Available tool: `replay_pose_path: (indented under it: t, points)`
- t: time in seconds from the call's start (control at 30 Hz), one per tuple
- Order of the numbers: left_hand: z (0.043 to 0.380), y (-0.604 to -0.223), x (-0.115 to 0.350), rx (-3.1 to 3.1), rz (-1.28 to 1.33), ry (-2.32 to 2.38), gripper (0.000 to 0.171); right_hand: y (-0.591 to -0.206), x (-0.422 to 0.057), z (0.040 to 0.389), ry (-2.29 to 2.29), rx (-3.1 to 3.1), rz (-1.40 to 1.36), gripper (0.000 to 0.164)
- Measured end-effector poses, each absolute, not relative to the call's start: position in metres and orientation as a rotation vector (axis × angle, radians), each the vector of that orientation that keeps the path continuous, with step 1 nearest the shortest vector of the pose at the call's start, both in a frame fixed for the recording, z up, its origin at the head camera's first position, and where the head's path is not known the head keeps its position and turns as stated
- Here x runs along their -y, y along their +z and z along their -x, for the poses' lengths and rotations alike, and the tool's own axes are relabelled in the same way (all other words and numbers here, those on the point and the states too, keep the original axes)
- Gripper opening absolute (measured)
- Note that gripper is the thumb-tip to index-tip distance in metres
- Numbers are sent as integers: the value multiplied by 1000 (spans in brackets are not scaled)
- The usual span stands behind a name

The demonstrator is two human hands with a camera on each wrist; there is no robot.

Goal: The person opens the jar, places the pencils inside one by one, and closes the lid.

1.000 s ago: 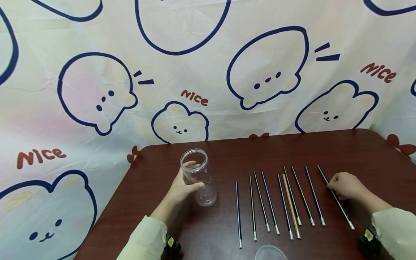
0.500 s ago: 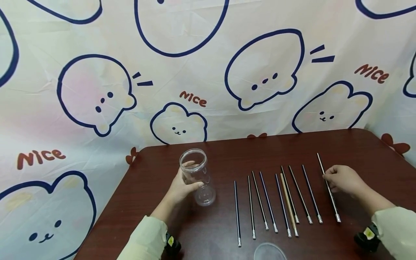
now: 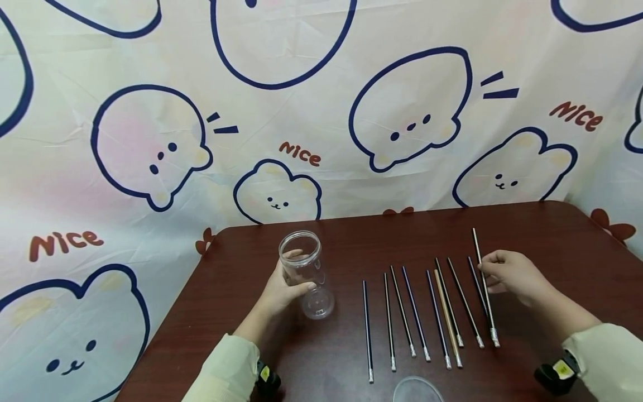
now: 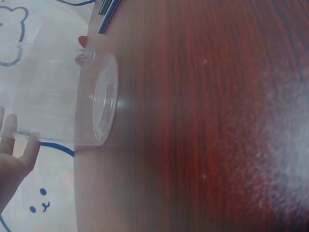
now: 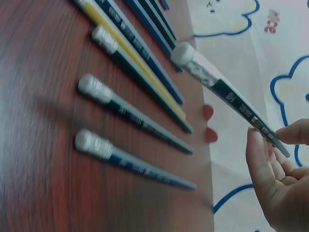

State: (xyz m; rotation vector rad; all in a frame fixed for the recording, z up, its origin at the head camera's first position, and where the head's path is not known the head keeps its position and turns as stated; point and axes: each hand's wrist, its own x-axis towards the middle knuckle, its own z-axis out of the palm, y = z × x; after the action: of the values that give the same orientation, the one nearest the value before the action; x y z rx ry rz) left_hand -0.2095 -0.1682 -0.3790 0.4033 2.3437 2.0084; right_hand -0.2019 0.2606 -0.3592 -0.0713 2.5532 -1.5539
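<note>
My left hand (image 3: 278, 288) grips a clear, lidless plastic jar (image 3: 317, 304) by its side; in the left wrist view the jar (image 4: 104, 101) shows nothing inside. Between thumb and fingers my right hand (image 3: 517, 276) pinches a dark pencil (image 3: 486, 287) with a white eraser end. In the right wrist view this pencil (image 5: 236, 102) hangs tilted above the table, its eraser end away from the hand (image 5: 285, 183). From the head it overlaps a dark blue pencil (image 3: 475, 279) lying below. Several more dark pencils and one yellow pencil (image 3: 448, 318) lie in a loose row to the left.
A round clear lid (image 3: 416, 391) lies at the near edge of view, partly cut off. The brown table (image 3: 341, 357) carries everything. Behind it hangs a cloth (image 3: 331, 128) printed with cartoon bears. A dark wrist camera (image 3: 556, 375) sits on the right wrist.
The right hand has lifted the rightmost pencil off the table and carried it left, over the neighbouring pencil. The left hand and jar have stayed in place.
</note>
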Motion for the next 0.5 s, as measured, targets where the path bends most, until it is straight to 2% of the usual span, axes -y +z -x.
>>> replay_pose_path:
  t: [0.5]
  points:
    - [195, -359, 160, -2365, -384, 1990, 69, -341, -215, 201, -1798, -2350, 157, 31]
